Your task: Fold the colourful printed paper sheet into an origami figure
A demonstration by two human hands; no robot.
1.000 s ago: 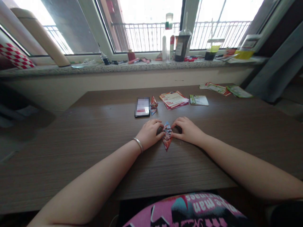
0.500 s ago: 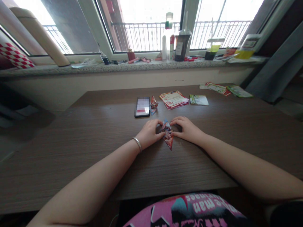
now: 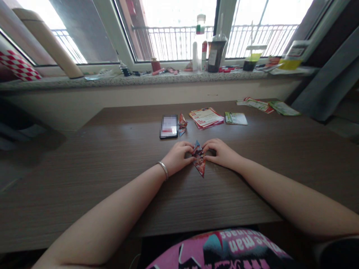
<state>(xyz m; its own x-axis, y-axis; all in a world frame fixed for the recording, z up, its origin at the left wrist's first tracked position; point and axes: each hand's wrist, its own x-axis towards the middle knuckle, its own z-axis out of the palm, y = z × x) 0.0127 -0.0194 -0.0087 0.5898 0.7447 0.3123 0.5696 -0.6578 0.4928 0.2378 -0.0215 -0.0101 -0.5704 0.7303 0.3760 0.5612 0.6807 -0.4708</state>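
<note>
A folded piece of printed paper [image 3: 199,162], orange-red and blue with pointed ends, is held low over the table between both hands. My left hand [image 3: 179,157], a silver bangle at its wrist, pinches the paper's left side between thumb and fingers. On the opposite side, my right hand [image 3: 220,152] grips the paper's right edge with thumb and fingertips. Beyond the hands lies a similar folded paper piece [image 3: 183,124], right beside a phone [image 3: 168,127] with a lit, blurred screen.
A stack of printed sheets [image 3: 206,118] and a smaller green-white stack [image 3: 236,118] lie further back. More leaflets [image 3: 258,105] rest at the far right corner. Bottles, cups and small items line the stone windowsill [image 3: 168,79] behind the brown table [image 3: 112,149].
Both hands keep their hold on the folded paper. Its upper part has shifted slightly between the fingertips; nothing else has visibly moved.
</note>
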